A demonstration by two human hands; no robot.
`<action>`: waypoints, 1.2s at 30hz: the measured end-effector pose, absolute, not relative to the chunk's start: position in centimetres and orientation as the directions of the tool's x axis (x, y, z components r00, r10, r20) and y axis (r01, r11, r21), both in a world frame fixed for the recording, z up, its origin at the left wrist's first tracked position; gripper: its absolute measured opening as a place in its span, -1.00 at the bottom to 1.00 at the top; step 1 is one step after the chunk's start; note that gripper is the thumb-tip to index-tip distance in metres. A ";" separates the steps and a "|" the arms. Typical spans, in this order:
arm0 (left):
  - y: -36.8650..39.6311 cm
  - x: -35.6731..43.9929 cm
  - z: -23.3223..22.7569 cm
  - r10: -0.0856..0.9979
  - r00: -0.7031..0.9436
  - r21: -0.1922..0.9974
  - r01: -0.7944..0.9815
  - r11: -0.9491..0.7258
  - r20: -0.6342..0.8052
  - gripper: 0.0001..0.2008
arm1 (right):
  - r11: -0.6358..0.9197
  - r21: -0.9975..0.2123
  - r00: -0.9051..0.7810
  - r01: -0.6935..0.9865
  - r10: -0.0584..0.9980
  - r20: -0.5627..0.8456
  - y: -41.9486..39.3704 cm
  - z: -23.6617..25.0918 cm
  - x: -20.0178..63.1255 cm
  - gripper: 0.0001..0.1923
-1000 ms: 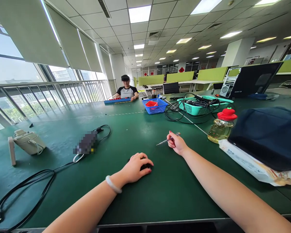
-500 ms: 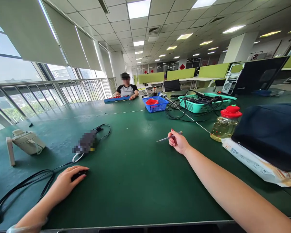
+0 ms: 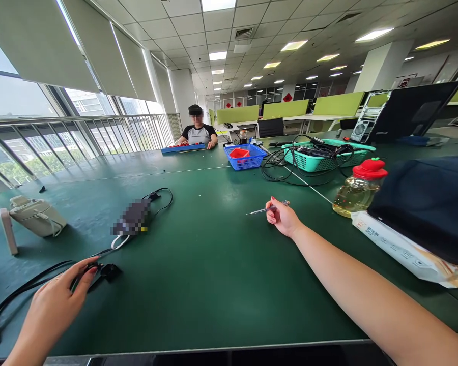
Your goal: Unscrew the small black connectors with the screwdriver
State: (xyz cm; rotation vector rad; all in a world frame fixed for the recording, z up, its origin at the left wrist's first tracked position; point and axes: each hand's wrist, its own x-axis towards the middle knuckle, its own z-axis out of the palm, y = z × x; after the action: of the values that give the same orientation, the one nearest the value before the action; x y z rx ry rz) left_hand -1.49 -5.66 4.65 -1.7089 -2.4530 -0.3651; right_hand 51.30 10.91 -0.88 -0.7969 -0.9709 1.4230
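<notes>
My right hand point(image 3: 283, 217) rests on the green table point(image 3: 213, 274) and grips a thin silver screwdriver-like tool point(image 3: 263, 209), its tip pointing left. My left hand point(image 3: 57, 300) hovers low at the near left with fingers apart. Its fingertips are at a small black object point(image 3: 110, 271) lying on the table beside a black cable point(image 3: 26, 290). I cannot tell whether a fingertip still touches the object. A blurred dark box point(image 3: 132, 218) with its cord lies just beyond.
A cream pouch point(image 3: 36, 217) sits at the left. On the right are a red-capped bottle point(image 3: 361, 188), a dark blue bag point(image 3: 427, 203) and a white packet point(image 3: 400, 249). Blue basket point(image 3: 245, 158) and teal basket point(image 3: 324, 161) stand farther back. A person point(image 3: 197, 134) sits at the far end.
My left hand slid the small black object from the table's middle to the left, beside the cable, then lifted off it. The right hand barely moved.
</notes>
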 end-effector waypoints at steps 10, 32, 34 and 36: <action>-4.4 -3.0 2.5 0.960 -0.063 -0.117 0.988 0.098 0.273 -0.47 | 0.012 -0.908 -0.098 -0.420 0.993 0.058 10.8 -0.9 51.3 -0.54; -3.3 -1.7 4.7 0.992 0.049 -0.183 0.983 -0.027 0.114 -0.49 | 0.024 -0.918 -0.103 -0.395 0.992 0.070 10.9 -1.0 51.3 -0.55; -3.6 -1.1 4.6 0.984 -0.017 -0.260 0.964 0.063 0.176 -0.47 | 0.018 -0.916 -0.102 -0.400 0.993 0.064 10.9 -1.0 51.3 -0.55; -3.9 -1.1 4.1 0.969 -0.086 -0.258 0.955 0.146 0.230 -0.41 | 0.011 -0.914 -0.100 -0.406 0.993 0.056 10.9 -1.0 51.3 -0.54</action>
State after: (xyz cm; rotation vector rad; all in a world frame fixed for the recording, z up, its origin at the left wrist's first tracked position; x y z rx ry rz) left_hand -1.08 -3.93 4.12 -1.8519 -2.0874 0.0573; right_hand 51.30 10.90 -1.02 -0.8183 -0.9872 1.4314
